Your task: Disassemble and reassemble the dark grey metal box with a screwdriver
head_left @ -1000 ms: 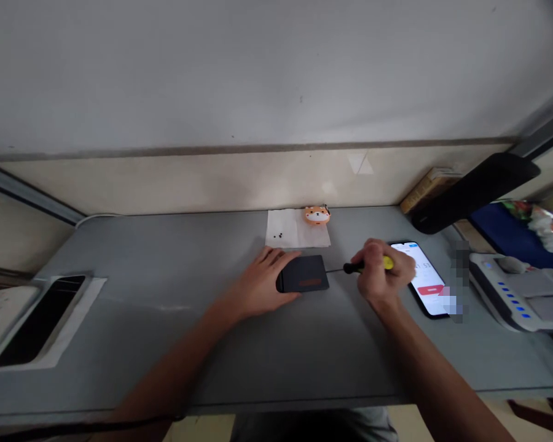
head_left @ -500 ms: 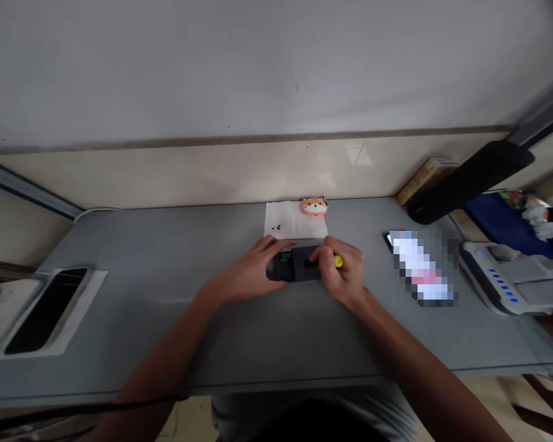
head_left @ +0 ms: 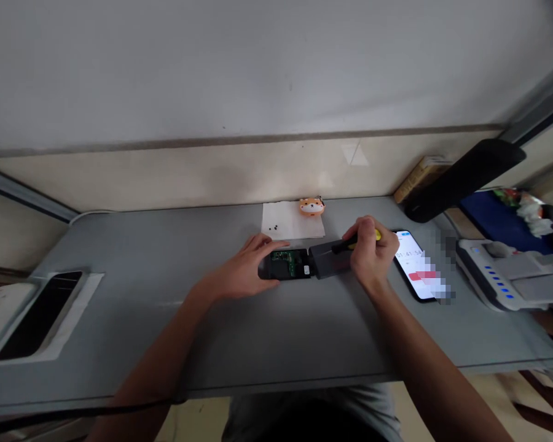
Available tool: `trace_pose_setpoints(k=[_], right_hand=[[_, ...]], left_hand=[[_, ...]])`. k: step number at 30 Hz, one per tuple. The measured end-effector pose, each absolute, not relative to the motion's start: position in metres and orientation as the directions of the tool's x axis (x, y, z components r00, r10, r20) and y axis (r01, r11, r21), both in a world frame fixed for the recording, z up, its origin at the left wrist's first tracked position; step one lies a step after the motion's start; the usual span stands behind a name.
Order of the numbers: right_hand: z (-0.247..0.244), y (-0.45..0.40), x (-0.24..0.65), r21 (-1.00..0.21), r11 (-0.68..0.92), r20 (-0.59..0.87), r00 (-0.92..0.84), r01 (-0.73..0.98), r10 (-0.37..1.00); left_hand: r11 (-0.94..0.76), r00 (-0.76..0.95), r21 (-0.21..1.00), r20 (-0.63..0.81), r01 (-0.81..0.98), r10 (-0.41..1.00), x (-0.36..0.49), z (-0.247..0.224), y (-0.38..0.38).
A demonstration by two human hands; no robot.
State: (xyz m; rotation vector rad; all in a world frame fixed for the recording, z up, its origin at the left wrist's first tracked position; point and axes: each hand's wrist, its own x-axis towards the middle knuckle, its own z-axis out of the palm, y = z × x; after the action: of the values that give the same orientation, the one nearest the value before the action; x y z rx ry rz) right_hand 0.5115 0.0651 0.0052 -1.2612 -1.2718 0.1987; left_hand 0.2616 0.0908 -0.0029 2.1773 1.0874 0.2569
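Observation:
A black case with a green circuit board (head_left: 291,264) lies on the grey table, its left end held between the thumb and fingers of my left hand (head_left: 246,268). Just to its right is a dark flat cover (head_left: 325,259), slightly tilted, meeting the case's right end. My right hand (head_left: 372,253) is closed round a black and yellow screwdriver (head_left: 346,246) and also reaches the cover's right edge. The screwdriver's tip is hard to make out over the cover. Several tiny dark screws (head_left: 273,228) lie on a white paper (head_left: 283,216) behind the case.
An orange animal-faced case (head_left: 311,207) sits on the paper. To the right are a lit phone (head_left: 415,270), a grey-white device with blue lights (head_left: 502,276) and a black cylinder (head_left: 465,181). A dark phone (head_left: 41,316) lies at far left.
My right hand has moved right with the screwdriver and the dark cover. More of the circuit board now shows. My left hand still holds the case's left end.

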Motion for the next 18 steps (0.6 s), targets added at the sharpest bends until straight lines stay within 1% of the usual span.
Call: trace_pose_setpoints(k=[3, 6, 8, 10, 14, 16, 18], right_hand=[[0.005, 0.064, 0.507, -0.759, 0.407, 0.61, 0.335, 0.509, 0.718], [0.006, 0.063, 0.501, -0.726, 0.452, 0.616, 0.197, 0.518, 0.763], [0.006, 0.062, 0.498, -0.711, 0.476, 0.618, 0.138, 0.517, 0.774], [0.007, 0.061, 0.497, -0.715, 0.476, 0.617, 0.144, 0.512, 0.773], [0.005, 0.059, 0.494, -0.759, 0.443, 0.592, 0.223, 0.478, 0.774], [0.002, 0.057, 0.491, -0.768, 0.453, 0.58, 0.192, 0.452, 0.792], [0.0, 0.056, 0.486, -0.769, 0.473, 0.568, 0.12, 0.429, 0.814]], left_hand=[[-0.423, 0.631, 0.643, -0.122, 0.638, 0.766, 0.267, -0.005, 0.089], [-0.432, 0.636, 0.628, -0.13, 0.647, 0.761, 0.272, -0.008, 0.087], [-0.432, 0.633, 0.621, -0.136, 0.653, 0.762, 0.272, -0.01, 0.087], [-0.431, 0.632, 0.621, -0.137, 0.655, 0.763, 0.27, -0.009, 0.088], [-0.426, 0.628, 0.63, -0.129, 0.649, 0.767, 0.264, -0.005, 0.09], [-0.419, 0.621, 0.635, -0.126, 0.649, 0.773, 0.262, -0.003, 0.091], [-0.412, 0.616, 0.641, -0.122, 0.648, 0.778, 0.264, -0.002, 0.09]])
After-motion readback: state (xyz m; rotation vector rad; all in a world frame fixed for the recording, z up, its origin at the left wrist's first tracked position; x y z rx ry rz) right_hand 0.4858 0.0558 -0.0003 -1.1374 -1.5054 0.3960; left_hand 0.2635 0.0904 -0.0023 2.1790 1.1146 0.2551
